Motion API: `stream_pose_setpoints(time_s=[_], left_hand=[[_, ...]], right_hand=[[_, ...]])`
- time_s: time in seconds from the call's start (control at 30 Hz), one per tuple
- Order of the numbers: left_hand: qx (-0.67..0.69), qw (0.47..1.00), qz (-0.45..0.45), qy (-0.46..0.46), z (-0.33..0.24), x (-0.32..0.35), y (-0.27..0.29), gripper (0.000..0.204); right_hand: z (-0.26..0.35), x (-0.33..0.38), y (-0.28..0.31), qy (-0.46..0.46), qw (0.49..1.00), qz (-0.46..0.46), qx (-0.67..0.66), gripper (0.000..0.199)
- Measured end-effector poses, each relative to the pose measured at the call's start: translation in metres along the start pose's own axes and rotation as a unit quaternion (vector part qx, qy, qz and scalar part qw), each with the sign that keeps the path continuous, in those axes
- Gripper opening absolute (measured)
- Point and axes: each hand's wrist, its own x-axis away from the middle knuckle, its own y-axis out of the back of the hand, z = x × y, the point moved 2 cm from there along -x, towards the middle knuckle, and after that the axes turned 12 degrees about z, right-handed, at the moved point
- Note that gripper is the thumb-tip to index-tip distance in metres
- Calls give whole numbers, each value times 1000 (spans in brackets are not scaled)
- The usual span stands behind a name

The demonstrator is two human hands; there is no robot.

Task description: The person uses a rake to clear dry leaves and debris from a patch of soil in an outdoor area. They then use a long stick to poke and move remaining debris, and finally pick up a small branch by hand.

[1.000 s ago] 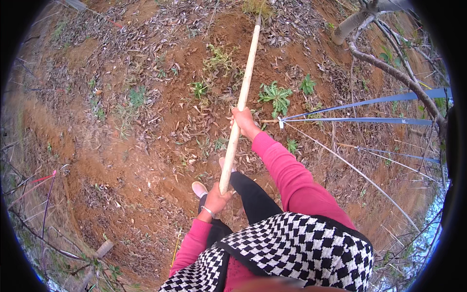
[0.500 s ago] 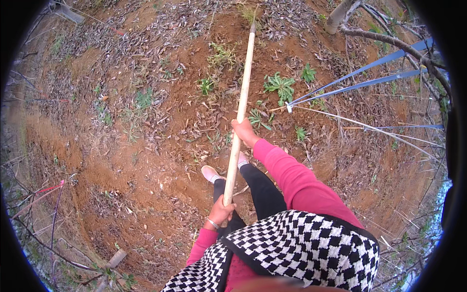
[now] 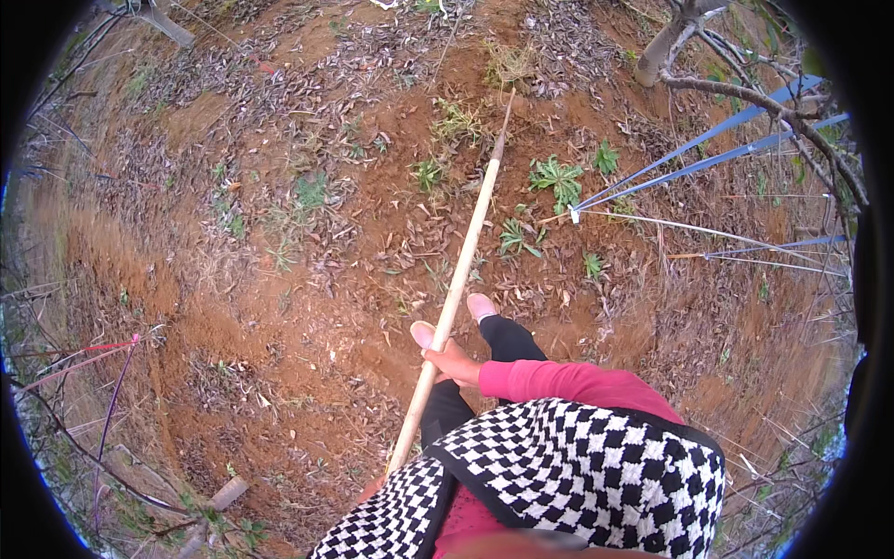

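Note:
A long-handled tool (image 3: 458, 279) slants from my waist out over the soil. Its pale wooden shaft ends in a narrow, tapering metal head (image 3: 504, 130), near a tuft of dry grass (image 3: 510, 65). Closed round the shaft just above my shoes is my right hand (image 3: 453, 361). Only a sliver of my left hand (image 3: 371, 488) shows at the shaft's lower end, by the checked vest; most of its fingers are hidden. Whether the metal tip touches the ground I cannot tell.
Green leafy weeds (image 3: 557, 182) grow right of the shaft among dry leaves. Blue straps (image 3: 694, 144) and pale cords run from a low anchor towards branches (image 3: 736, 90) at the right. Red and purple cords (image 3: 112, 401) stretch at the left. My shoes (image 3: 480, 306) stand close to the shaft.
The tool has drawn back towards my body, its metal head now nearer. Both hands have come down and back with it, the left mostly behind the vest. The view has shifted slightly.

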Motion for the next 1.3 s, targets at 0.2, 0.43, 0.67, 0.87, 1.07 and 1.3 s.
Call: stream_pose_setpoints(time_s=[0.2,0.43,0.67,0.87,1.07,1.3], left_hand=[[-52,997,24,43,-4,6,31,39],[-82,989,60,106,-22,17,66,38],[-79,990,57,104,-103,1,89,38],[-37,999,12,-34,-243,-72,109,37],[40,983,-17,-178,-392,-129,120,35],[46,995,-37,-77,-308,-76,107,25]], right_hand=[[34,-52,16,50,988,-17,-144,12],[90,-100,51,62,959,-71,-268,13],[116,-98,101,-19,952,-145,-270,14],[232,-129,209,88,947,-246,-187,14],[393,-185,280,156,956,-244,-47,17],[279,-207,199,115,959,-255,-47,21]])
